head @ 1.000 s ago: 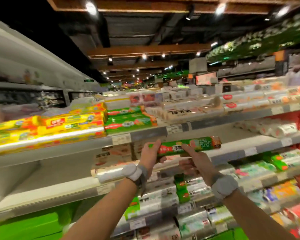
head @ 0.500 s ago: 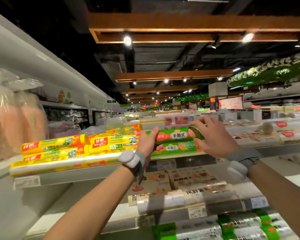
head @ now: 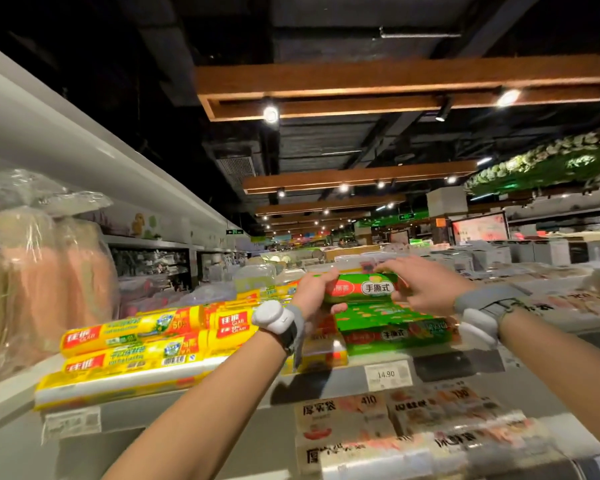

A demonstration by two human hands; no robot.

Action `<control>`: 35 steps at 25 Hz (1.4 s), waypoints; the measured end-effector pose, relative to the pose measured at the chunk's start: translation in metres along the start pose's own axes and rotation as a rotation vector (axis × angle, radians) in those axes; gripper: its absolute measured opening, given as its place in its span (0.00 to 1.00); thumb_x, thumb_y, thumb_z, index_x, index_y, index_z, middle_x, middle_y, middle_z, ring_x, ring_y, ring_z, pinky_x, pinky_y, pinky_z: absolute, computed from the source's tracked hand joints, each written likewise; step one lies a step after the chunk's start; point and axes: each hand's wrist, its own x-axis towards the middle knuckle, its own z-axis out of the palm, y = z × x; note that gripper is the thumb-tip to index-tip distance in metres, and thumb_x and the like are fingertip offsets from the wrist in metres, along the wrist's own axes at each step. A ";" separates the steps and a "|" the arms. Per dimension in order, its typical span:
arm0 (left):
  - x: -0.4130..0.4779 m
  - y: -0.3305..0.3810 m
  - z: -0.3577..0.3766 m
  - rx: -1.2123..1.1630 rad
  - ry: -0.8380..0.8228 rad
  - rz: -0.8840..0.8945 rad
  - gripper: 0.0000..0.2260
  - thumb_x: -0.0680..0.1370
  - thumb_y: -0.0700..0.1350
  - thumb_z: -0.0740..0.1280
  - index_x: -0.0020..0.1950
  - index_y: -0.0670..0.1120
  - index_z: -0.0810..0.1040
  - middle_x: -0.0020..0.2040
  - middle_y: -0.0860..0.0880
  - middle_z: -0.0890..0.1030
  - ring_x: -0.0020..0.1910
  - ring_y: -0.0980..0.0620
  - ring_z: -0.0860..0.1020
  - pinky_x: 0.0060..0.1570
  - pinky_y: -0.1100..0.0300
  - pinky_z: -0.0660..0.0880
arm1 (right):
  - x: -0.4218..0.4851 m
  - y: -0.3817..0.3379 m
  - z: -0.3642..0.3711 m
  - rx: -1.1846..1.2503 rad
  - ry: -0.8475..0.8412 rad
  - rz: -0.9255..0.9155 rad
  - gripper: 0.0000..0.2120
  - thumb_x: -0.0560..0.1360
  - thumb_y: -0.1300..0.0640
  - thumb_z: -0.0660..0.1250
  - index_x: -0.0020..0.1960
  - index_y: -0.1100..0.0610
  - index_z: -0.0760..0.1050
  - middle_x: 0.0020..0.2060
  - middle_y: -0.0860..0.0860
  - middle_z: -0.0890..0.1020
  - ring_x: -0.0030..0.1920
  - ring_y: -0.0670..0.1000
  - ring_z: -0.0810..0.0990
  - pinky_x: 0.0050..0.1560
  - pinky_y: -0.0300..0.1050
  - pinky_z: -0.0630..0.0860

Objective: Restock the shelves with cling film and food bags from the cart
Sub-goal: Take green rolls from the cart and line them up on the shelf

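Fingers (head: 321, 278) of the left hand (head: 310, 294) curl round the left end of one green cling-film box (head: 361, 289), which has a red oval and a white label. The right hand (head: 426, 289) lays spread, fairly straight fingers on its other end. The box sits over the green stack (head: 392, 332) on the top shelf (head: 333, 384), beside yellow boxes (head: 132, 341). The stacks are too blurred to count.

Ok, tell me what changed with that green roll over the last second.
The green roll rose from in front of a lower shelf to the top shelf, above the stack of green rolls there. The left hand still grips its left end; the right hand, wrapped round it before, now lies with fingers spread over its right end. The yellow rolls beside the stack have not moved.
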 end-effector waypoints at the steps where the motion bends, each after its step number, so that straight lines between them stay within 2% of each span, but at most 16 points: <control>1: 0.006 0.003 -0.002 0.058 -0.003 0.010 0.14 0.81 0.47 0.65 0.58 0.37 0.72 0.47 0.40 0.79 0.30 0.49 0.80 0.25 0.61 0.76 | 0.008 0.004 0.003 -0.009 -0.005 -0.002 0.29 0.77 0.53 0.68 0.74 0.44 0.61 0.65 0.45 0.72 0.62 0.45 0.68 0.65 0.49 0.70; 3: 0.023 0.009 -0.006 0.375 0.033 0.097 0.17 0.80 0.50 0.66 0.63 0.40 0.69 0.52 0.42 0.80 0.39 0.49 0.80 0.37 0.55 0.80 | 0.023 0.015 0.008 -0.026 -0.029 -0.013 0.30 0.77 0.54 0.68 0.75 0.45 0.60 0.66 0.44 0.70 0.65 0.46 0.66 0.65 0.47 0.69; 5: 0.039 0.019 -0.011 0.800 0.138 0.258 0.15 0.80 0.50 0.65 0.62 0.43 0.70 0.53 0.45 0.78 0.47 0.48 0.77 0.49 0.53 0.76 | 0.039 0.026 0.014 -0.059 -0.054 -0.018 0.30 0.78 0.54 0.66 0.76 0.46 0.58 0.67 0.46 0.68 0.67 0.48 0.64 0.65 0.46 0.69; 7: 0.051 0.025 -0.010 0.959 0.160 0.319 0.12 0.79 0.45 0.64 0.62 0.45 0.72 0.54 0.47 0.77 0.50 0.47 0.76 0.53 0.54 0.74 | 0.059 0.043 0.023 -0.099 -0.089 -0.016 0.30 0.78 0.54 0.65 0.76 0.46 0.57 0.66 0.47 0.68 0.66 0.49 0.65 0.63 0.48 0.71; 11: 0.085 0.017 -0.006 1.144 0.179 0.337 0.12 0.78 0.43 0.62 0.61 0.46 0.76 0.54 0.49 0.77 0.51 0.48 0.75 0.50 0.58 0.71 | 0.101 0.076 0.052 -0.196 -0.187 -0.031 0.26 0.77 0.53 0.65 0.73 0.45 0.62 0.65 0.48 0.71 0.63 0.50 0.68 0.62 0.51 0.74; 14: 0.112 0.004 0.000 1.272 0.168 0.350 0.09 0.78 0.42 0.62 0.55 0.43 0.79 0.54 0.44 0.80 0.51 0.45 0.77 0.50 0.55 0.74 | 0.130 0.096 0.075 -0.238 -0.265 -0.075 0.22 0.77 0.55 0.65 0.69 0.46 0.66 0.64 0.49 0.71 0.63 0.51 0.69 0.56 0.44 0.70; 15: 0.124 -0.001 0.000 1.319 0.169 0.340 0.09 0.78 0.42 0.62 0.54 0.42 0.79 0.53 0.43 0.81 0.50 0.45 0.77 0.49 0.54 0.74 | 0.138 0.102 0.084 -0.238 -0.288 -0.085 0.22 0.77 0.56 0.65 0.70 0.47 0.66 0.64 0.49 0.71 0.64 0.52 0.69 0.55 0.44 0.70; 18: 0.149 -0.009 -0.003 1.440 0.151 0.265 0.08 0.79 0.44 0.62 0.45 0.42 0.78 0.45 0.41 0.80 0.42 0.46 0.75 0.49 0.48 0.78 | 0.164 0.116 0.112 -0.231 -0.324 -0.115 0.22 0.76 0.56 0.67 0.69 0.52 0.69 0.63 0.52 0.73 0.63 0.53 0.71 0.61 0.49 0.75; 20: 0.165 -0.015 -0.007 1.501 0.120 0.208 0.09 0.78 0.44 0.62 0.44 0.41 0.78 0.44 0.42 0.81 0.43 0.45 0.78 0.51 0.47 0.80 | 0.180 0.122 0.129 -0.220 -0.346 -0.149 0.21 0.75 0.54 0.67 0.67 0.53 0.71 0.62 0.53 0.75 0.61 0.53 0.73 0.61 0.48 0.75; 23: 0.180 -0.017 -0.017 1.591 0.072 0.145 0.11 0.77 0.42 0.63 0.53 0.41 0.83 0.52 0.42 0.84 0.51 0.42 0.81 0.53 0.49 0.80 | 0.197 0.120 0.144 -0.225 -0.365 -0.188 0.21 0.75 0.51 0.69 0.65 0.53 0.71 0.60 0.53 0.76 0.60 0.53 0.73 0.61 0.49 0.74; 26: 0.201 -0.019 -0.022 1.698 0.003 0.125 0.11 0.76 0.42 0.65 0.53 0.41 0.83 0.49 0.44 0.84 0.48 0.43 0.82 0.51 0.50 0.81 | 0.209 0.122 0.160 -0.228 -0.383 -0.189 0.22 0.74 0.50 0.70 0.66 0.54 0.70 0.60 0.54 0.75 0.59 0.54 0.74 0.60 0.51 0.75; 27: 0.207 -0.020 -0.021 1.729 -0.026 0.126 0.11 0.76 0.43 0.65 0.54 0.42 0.83 0.50 0.45 0.84 0.48 0.43 0.82 0.50 0.51 0.80 | 0.211 0.122 0.165 -0.228 -0.395 -0.173 0.23 0.74 0.51 0.70 0.66 0.54 0.69 0.60 0.54 0.75 0.59 0.55 0.75 0.59 0.50 0.75; 30: 0.223 -0.023 -0.014 1.818 -0.115 0.115 0.14 0.78 0.44 0.66 0.63 0.45 0.79 0.61 0.46 0.81 0.57 0.44 0.80 0.57 0.49 0.78 | 0.221 0.125 0.179 -0.197 -0.422 -0.134 0.27 0.73 0.52 0.73 0.68 0.56 0.68 0.62 0.55 0.75 0.60 0.55 0.75 0.60 0.50 0.75; 32: 0.234 -0.028 -0.009 1.884 -0.183 0.064 0.16 0.80 0.45 0.65 0.68 0.47 0.75 0.65 0.46 0.79 0.60 0.44 0.78 0.58 0.51 0.77 | 0.224 0.126 0.175 -0.157 -0.423 -0.116 0.30 0.71 0.52 0.75 0.68 0.55 0.68 0.63 0.55 0.75 0.61 0.54 0.75 0.61 0.49 0.75; 35: 0.250 -0.038 -0.008 1.940 -0.255 0.010 0.19 0.81 0.48 0.65 0.71 0.46 0.71 0.67 0.45 0.76 0.61 0.44 0.77 0.49 0.57 0.73 | 0.227 0.129 0.178 -0.142 -0.439 -0.101 0.31 0.71 0.50 0.75 0.70 0.54 0.68 0.64 0.53 0.75 0.62 0.54 0.75 0.61 0.47 0.75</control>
